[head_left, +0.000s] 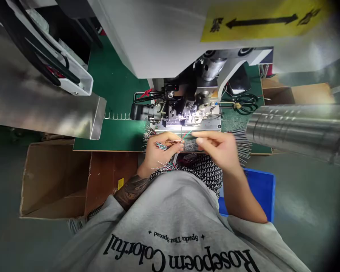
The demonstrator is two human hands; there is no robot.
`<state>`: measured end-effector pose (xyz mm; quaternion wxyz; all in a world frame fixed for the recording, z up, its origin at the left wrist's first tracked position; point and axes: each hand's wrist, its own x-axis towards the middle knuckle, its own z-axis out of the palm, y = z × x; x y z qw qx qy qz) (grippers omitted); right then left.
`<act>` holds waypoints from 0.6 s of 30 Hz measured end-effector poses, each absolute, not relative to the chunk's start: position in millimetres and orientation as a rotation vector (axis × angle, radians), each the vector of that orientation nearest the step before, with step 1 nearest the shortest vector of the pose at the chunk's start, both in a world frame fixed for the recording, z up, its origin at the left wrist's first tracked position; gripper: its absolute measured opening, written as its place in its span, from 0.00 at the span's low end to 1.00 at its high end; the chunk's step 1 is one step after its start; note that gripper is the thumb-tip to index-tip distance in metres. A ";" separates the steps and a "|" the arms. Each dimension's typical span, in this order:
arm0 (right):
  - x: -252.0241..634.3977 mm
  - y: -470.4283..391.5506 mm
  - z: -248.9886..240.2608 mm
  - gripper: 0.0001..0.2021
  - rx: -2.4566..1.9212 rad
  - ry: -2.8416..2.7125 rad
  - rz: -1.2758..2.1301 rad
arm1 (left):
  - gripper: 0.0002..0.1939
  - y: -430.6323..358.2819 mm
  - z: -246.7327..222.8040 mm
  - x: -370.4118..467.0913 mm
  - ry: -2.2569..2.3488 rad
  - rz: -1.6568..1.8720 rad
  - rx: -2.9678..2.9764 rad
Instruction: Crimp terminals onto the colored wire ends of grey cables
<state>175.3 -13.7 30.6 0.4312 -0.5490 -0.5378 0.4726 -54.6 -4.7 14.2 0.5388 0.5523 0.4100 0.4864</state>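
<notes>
My left hand [161, 151] is closed, thumb and fingers pinching a cable whose thin coloured wires [186, 135] fan out at the fingertips. A bunch of stripped wire ends [161, 146] shows within the same hand. To the right, my right hand [219, 145] has its fingertips pinched beside the green wire's tip; whether they grip it is too small to tell. Both hands are just in front of the lit machine head [187, 117]. Grey cables [242, 143] lie beneath and beyond my right wrist, and more wire ends [166, 166] hang near my left wrist.
A green table [116, 139] carries the machine. A terminal strip [117, 116] runs in from the metal guide [99, 117] at the left. A metal duct [297, 130] juts in at right. Below are a cardboard box [56, 181] and a blue bin [260, 189].
</notes>
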 end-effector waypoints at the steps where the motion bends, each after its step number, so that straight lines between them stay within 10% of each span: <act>1: 161.4 -14.2 29.2 0.12 -1.321 -1.285 1.239 | 0.14 -2.6 16.7 -53.3 0.980 1.147 1.341; 18: 141.0 5.8 31.4 0.17 -1.120 -1.038 1.326 | 0.10 12.3 30.5 -35.0 0.867 1.103 1.977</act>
